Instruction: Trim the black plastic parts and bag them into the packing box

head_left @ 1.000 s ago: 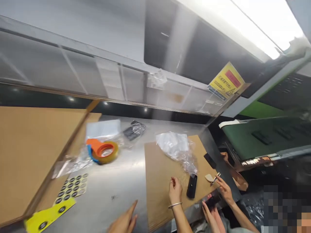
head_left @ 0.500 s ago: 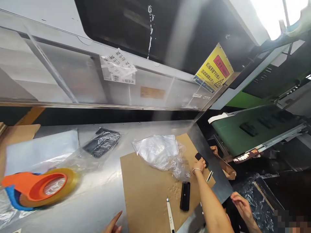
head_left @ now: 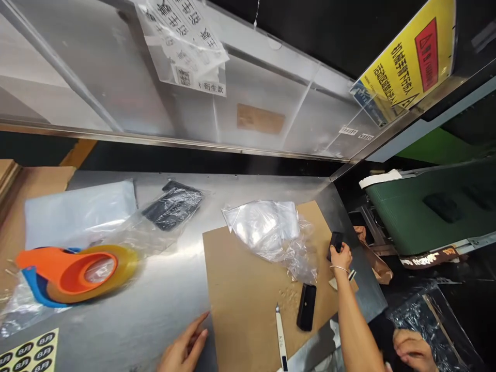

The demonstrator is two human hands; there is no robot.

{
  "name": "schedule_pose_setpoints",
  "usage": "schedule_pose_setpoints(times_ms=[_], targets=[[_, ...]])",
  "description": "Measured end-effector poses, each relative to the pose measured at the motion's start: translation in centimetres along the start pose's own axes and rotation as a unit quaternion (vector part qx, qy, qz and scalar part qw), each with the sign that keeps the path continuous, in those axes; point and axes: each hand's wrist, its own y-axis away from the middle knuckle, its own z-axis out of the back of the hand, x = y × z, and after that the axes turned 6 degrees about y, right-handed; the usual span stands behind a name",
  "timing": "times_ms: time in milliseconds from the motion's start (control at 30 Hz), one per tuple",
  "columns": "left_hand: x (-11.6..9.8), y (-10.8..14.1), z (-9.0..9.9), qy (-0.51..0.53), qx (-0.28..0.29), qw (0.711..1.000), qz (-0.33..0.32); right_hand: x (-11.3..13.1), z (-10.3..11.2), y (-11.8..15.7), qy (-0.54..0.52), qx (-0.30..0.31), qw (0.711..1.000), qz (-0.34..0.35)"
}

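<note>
My right hand [head_left: 341, 256], with a thin bracelet at its wrist, is closed around a small black case-like piece [head_left: 335, 243] near the right end of the metal table. My left hand [head_left: 185, 345] is open, thumb apart, beside the left edge of a brown cardboard sheet [head_left: 240, 299] and holding nothing. On the cardboard lies a longer black case-like piece [head_left: 306, 308] with a small spot on it. A white-handled tool with a metal tip [head_left: 281, 336], marked A26, lies beside it among small pale crumbs. Crumpled clear plastic bags [head_left: 267, 227] rest at the cardboard's back.
An orange and blue tape dispenser [head_left: 65, 271], a black item in clear plastic [head_left: 173, 205] and a label sheet [head_left: 33, 354] lie left. A clear panel [head_left: 263, 98] spans the back. At right are a green conveyor [head_left: 403, 206] and another person's hand [head_left: 414, 350].
My right hand has picked up and tilted the black piece at the right. More of my left hand shows, with its thumb visible. The view has shifted; the other person's hand has moved lower.
</note>
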Motion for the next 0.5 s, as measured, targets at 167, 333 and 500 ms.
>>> schedule_pose_setpoints(times_ms=[167, 333, 500], targets=[[-3.8, -0.9, -4.6, 0.145, 0.062, 0.987, -0.014, 2.0, -2.5, 11.9, -0.169, 0.151, 0.971, 0.068], [-7.4, 0.3, -8.9, 0.296, 0.095, 0.950, 0.005, 3.2, -3.2, 23.6, -0.250, 0.307, 0.897, 0.194], [-8.1, 1.8, -9.9, 0.445, 0.025, 0.888, 0.112, -0.2, -0.1, 19.7, -0.037, 0.235, 0.939, 0.249]])
